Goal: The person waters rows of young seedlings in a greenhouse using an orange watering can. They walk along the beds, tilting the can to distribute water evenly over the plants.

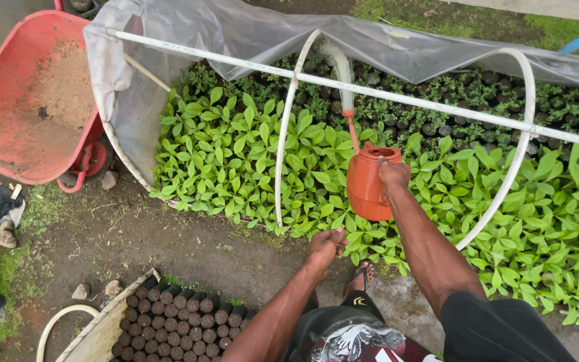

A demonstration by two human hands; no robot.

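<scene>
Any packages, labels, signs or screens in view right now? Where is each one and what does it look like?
No signs, screens or labels in view.
Seedling bags: bottom left, rows of small dark round soil-filled bags packed side by side.
Small dark bags: far side of the bed, under the clear plastic sheet, some with small plants.
Shorts print: bottom centre, white and red pattern on black cloth.

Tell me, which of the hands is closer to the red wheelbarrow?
Left. The left hand hangs free over the edge of the green seedlings, well right of the wheelbarrow. The right hand is farther right, gripping the orange watering can.
</scene>
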